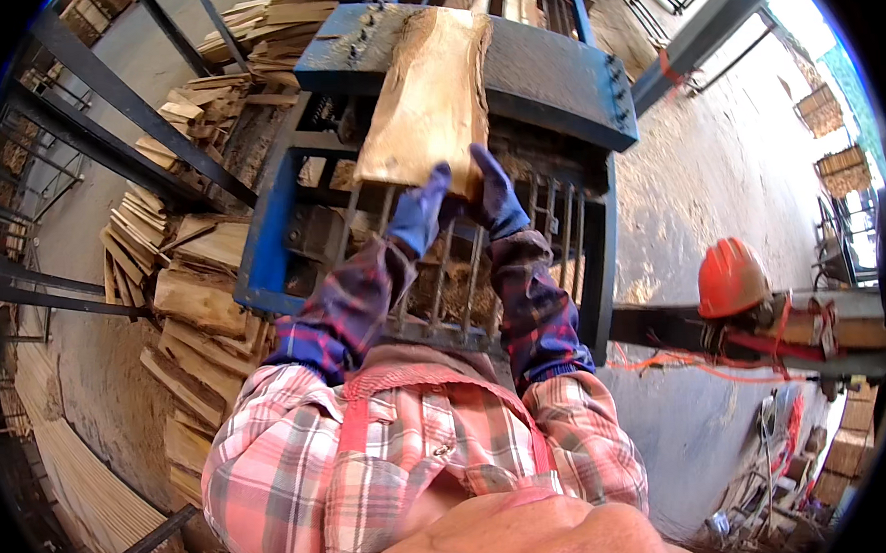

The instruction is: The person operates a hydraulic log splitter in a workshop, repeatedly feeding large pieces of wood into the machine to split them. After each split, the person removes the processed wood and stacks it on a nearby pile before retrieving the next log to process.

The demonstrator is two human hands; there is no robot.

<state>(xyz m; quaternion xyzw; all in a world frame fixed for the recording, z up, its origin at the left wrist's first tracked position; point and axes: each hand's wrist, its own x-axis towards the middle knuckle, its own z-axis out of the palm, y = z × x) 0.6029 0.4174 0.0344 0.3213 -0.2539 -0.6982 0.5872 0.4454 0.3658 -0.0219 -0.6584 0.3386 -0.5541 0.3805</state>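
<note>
A thick wood slab [424,97] with a rough bark edge on its right lies lengthwise away from me, its far part over the top of a blue machine [543,76]. My left hand [420,216], in a blue glove, grips the slab's near end, thumb on top. Beside it my right hand [500,198], gloved alike, grips the near right corner, its thumb up along the edge. The fingers of both hands are mostly hidden under the slab. Metal bars [473,270] of the machine's infeed run below my hands.
Stacked rough boards [203,289] line the machine's left side, with more at the far left. Dark steel posts [143,102] stand there too. On the right, a red hard hat [732,277] sits on a beam [666,325] with orange cord. Sawdust covers the floor [698,163].
</note>
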